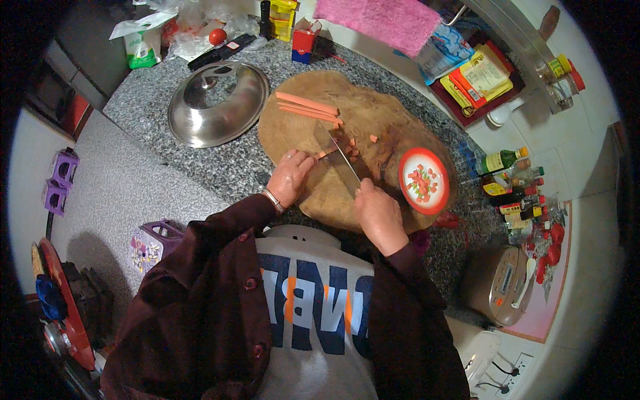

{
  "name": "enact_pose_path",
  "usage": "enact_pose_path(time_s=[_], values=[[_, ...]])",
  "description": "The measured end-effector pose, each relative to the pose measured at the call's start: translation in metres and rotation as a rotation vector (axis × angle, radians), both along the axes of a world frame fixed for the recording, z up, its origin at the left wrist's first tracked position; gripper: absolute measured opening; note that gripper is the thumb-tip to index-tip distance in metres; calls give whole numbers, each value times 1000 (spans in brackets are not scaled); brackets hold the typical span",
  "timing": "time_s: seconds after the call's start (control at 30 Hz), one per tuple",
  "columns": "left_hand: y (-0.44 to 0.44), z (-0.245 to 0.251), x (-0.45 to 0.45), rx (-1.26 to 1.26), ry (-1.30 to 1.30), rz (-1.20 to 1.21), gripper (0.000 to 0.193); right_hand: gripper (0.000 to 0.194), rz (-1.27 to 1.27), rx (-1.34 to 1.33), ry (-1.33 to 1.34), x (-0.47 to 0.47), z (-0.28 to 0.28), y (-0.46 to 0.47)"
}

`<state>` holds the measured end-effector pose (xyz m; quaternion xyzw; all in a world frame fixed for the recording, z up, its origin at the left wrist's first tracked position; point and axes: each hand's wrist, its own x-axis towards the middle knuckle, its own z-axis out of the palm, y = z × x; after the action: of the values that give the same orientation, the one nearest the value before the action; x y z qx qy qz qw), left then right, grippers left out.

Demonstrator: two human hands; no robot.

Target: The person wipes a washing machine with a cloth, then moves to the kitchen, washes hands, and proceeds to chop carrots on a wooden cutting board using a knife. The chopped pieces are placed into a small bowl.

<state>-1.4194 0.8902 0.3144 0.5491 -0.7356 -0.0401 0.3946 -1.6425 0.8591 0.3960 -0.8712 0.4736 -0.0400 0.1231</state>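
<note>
My right hand [381, 214] grips a cleaver [340, 162], whose blade crosses an orange stick, perhaps carrot or sausage [327, 151]. The near end of that stick is pinched in the fingers of my left hand [290, 176]. Beneath both lies a thick wooden chopping board [400, 117] with an uneven outline. Several longer orange sticks [307, 104] rest together at its far left. Small cut cubes [353, 149] are scattered just right of the blade. On the board's right side stands a red-rimmed white plate [404, 205] holding orange cubes and green bits.
A steel pan lid [195, 125] with a glass centre sits left of the board on the granite counter [150, 100]. Bottles [502, 160] line the right wall, near a rice cooker [492, 285]. Behind the board are a red box [304, 42] and a tomato [217, 36] among plastic bags.
</note>
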Motion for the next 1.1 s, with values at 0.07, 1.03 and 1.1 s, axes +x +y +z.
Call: enact_pose_path(time_s=[0.07,1.03,1.1], values=[[3,-1,2,-12,19,-9,33,13,-8,-30,6,-3,2,3],[-11,-2,-3,-9,-82,9,24,9,82,-101,51,-4,8,17],[-11,-3,-2,-20,-72,2,21,13,82,-82,28,-2,4,14]])
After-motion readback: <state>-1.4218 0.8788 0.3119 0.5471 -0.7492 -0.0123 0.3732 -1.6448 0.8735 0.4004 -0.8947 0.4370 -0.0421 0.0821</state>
